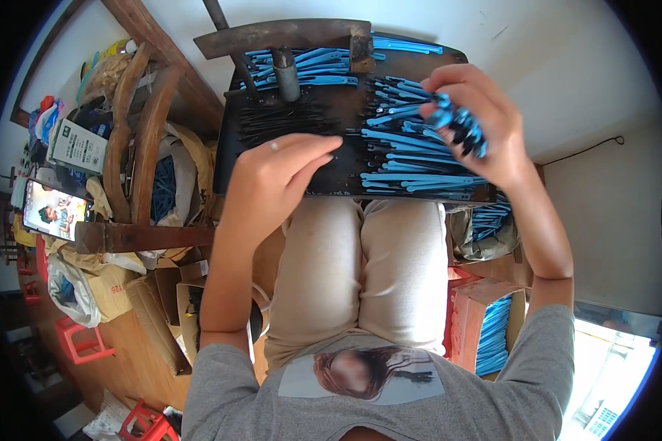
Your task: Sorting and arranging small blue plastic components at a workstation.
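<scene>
Over the black tray (232, 165) on the small work table, my right hand (485, 121) is wrapped round a bundle of slim blue-and-black strips (460, 125), seen end-on. Beneath it lie rows of more slim blue strips (408, 140) with dark ends. My left hand (283, 169) wears a ring and hovers at the tray's near edge, left of those rows. Its fingers are pressed together toward the thumb; whatever sits at the tips is too small to make out. Just beyond it spreads a pile of thin black pieces (279, 121).
A curved press lever (287, 38) with a metal post (287, 77) stands on the tray's far side. At the left are a wooden chair frame (143, 147) and a lit phone (55, 209). An open carton (471, 316) of blue strips stands right of my legs.
</scene>
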Demonstrator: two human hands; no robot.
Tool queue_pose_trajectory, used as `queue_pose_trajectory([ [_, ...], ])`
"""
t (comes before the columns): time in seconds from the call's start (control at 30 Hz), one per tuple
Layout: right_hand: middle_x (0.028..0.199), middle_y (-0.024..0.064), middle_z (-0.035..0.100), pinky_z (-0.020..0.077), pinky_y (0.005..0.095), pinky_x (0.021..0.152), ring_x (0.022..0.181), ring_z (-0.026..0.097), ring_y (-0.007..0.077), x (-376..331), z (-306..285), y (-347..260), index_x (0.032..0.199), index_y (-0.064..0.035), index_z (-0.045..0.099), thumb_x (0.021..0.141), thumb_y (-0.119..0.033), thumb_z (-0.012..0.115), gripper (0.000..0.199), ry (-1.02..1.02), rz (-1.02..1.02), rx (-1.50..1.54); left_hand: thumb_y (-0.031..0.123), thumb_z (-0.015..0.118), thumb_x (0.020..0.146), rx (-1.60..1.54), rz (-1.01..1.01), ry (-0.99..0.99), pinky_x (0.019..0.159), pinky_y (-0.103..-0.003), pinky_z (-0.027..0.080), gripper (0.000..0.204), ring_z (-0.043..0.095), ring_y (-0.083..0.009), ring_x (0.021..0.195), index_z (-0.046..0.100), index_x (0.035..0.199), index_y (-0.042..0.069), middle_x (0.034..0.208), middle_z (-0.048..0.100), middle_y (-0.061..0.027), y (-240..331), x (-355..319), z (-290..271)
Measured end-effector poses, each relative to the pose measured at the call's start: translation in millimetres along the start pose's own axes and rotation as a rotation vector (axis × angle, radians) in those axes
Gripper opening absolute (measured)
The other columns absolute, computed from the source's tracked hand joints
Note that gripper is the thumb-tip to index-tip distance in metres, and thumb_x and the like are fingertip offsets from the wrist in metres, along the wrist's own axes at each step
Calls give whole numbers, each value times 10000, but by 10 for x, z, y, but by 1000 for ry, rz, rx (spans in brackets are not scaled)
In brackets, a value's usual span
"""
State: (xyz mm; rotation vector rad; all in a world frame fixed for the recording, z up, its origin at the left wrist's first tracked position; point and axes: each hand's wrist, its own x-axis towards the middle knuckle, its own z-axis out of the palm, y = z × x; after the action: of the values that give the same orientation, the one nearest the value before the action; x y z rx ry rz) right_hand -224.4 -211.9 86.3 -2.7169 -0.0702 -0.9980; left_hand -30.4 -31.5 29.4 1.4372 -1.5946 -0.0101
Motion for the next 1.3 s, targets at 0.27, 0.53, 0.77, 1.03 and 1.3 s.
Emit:
queue_pose_trajectory([
  [0.27, 871, 128, 662, 513, 325, 696, 746, 639, 301, -32, -215, 933, 1058, -84, 610, 866, -211, 633, 231, -334, 561, -516, 35, 705, 689, 256, -48, -267, 667, -311, 510, 238, 636, -238, 777, 690, 926, 59, 865, 675, -85, -85, -80, -262],
  [0.53, 947, 156, 647, 505, 393, 773, 865, 624, 310, -110, 146, 1744, 1093, -99, 612, 857, -259, 615, 285, -432, 410, -621, 11, 635, 679, 406, 54, -311, 647, -303, 510, 209, 608, -205, 782, 682, 877, 59, 825, 641, -35, -43, -71, -240],
  [0.77, 1034, 151, 642, 490, 397, 861, 933, 613, 334, 49, 190, 1656, 1152, -94, 598, 853, -161, 623, 307, -554, 447, -689, 4, 620, 669, 427, 38, -332, 650, -302, 512, 215, 605, -198, 790, 676, 870, 52, 811, 629, -33, -53, -97, -283],
  [1.03, 970, 146, 640, 507, 415, 818, 904, 619, 315, -41, 183, 1713, 1030, -84, 597, 818, -117, 624, 216, -534, 360, -749, -42, 587, 724, 413, -13, -292, 643, -331, 503, 217, 603, -229, 778, 642, 925, 21, 908, 590, -64, 3, -99, -278],
  [1.3, 938, 153, 645, 516, 413, 787, 867, 624, 319, -38, 105, 1634, 998, -74, 608, 795, -160, 646, 224, -570, 375, -746, -26, 524, 848, 116, -107, -23, 607, -310, 483, 112, 607, -227, 690, 575, 945, -1, 881, 585, -98, 115, -59, -245],
])
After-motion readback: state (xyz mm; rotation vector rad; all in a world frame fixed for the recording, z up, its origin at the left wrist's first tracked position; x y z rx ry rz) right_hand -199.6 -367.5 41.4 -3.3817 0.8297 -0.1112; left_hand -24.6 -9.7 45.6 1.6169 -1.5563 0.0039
